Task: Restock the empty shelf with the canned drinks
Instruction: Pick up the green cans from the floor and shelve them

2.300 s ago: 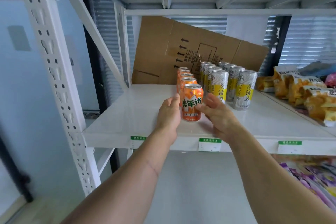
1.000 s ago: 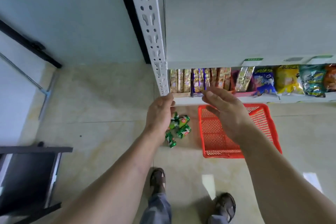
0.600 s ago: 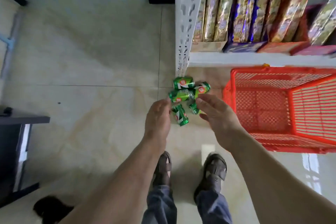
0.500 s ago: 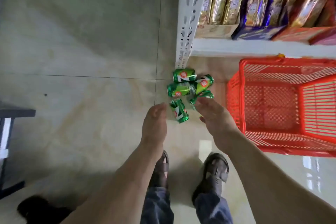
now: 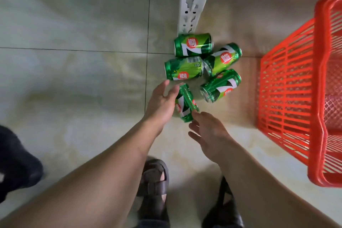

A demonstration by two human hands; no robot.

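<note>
Several green drink cans lie on their sides on the tiled floor by the foot of the white shelf post (image 5: 192, 5). The nearest green can (image 5: 186, 104) lies between my hands. My left hand (image 5: 162, 102) is open, its fingertips touching that can's left side. My right hand (image 5: 209, 133) is open just below the can, a fingertip at its lower end. The other cans, such as the can (image 5: 192, 44) by the post and the can (image 5: 220, 85) to the right, lie apart from both hands.
A red plastic basket (image 5: 318, 135) stands on the floor at the right, close to the cans. My two feet in dark sandals (image 5: 155, 181) are at the bottom. A dark object (image 5: 16, 163) sits at the left edge.
I turned from the shelf with the orange can down to the floor. Both hands dropped to the green cans and now close in on the nearest one.
</note>
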